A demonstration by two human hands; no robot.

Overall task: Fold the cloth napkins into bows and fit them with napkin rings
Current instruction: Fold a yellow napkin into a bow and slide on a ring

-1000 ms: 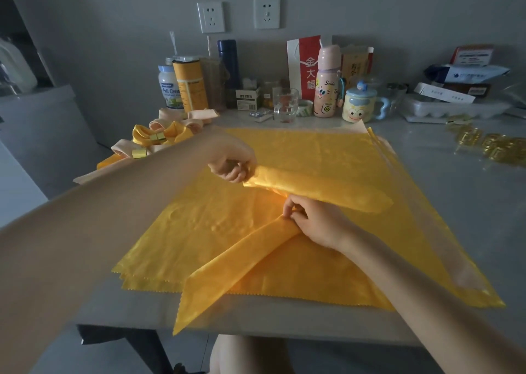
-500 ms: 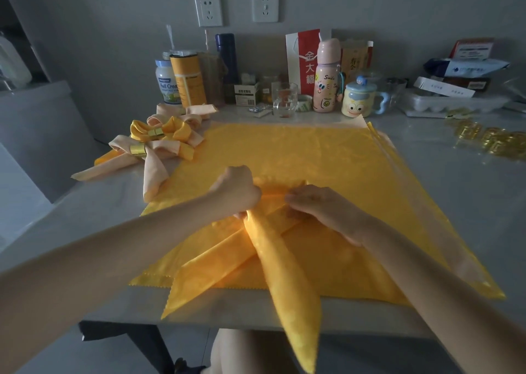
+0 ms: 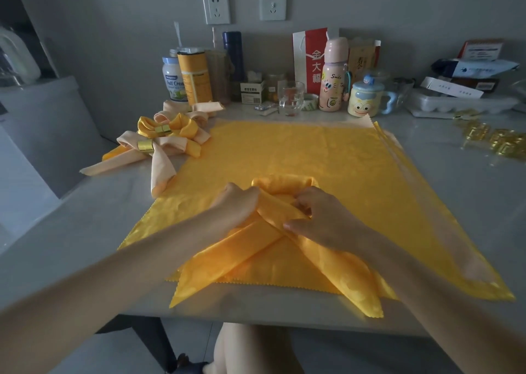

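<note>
A yellow napkin folded into a long band [image 3: 264, 242] lies on a stack of flat yellow napkins [image 3: 299, 151]. Its two tails cross and reach the table's front edge; a loop sits behind the crossing. My left hand [image 3: 237, 200] grips the band at the left of the crossing. My right hand [image 3: 318, 217] pinches the fold at the right, thumb on the right tail. Finished bows [image 3: 168, 137] with gold rings lie at the left. Loose gold napkin rings [image 3: 495, 140] sit at the far right.
Along the wall stand jars [image 3: 195, 77], a dark flask [image 3: 233, 58], a glass [image 3: 291, 97], a pink bottle [image 3: 333, 77], a cartoon mug [image 3: 367, 97], a red bag and boxes. A grey table [image 3: 85, 225] carries everything. My knee shows below its front edge.
The tail that lay pointing right was swung down across the other tail, forming a loop. Both hands came together at the crossing.
</note>
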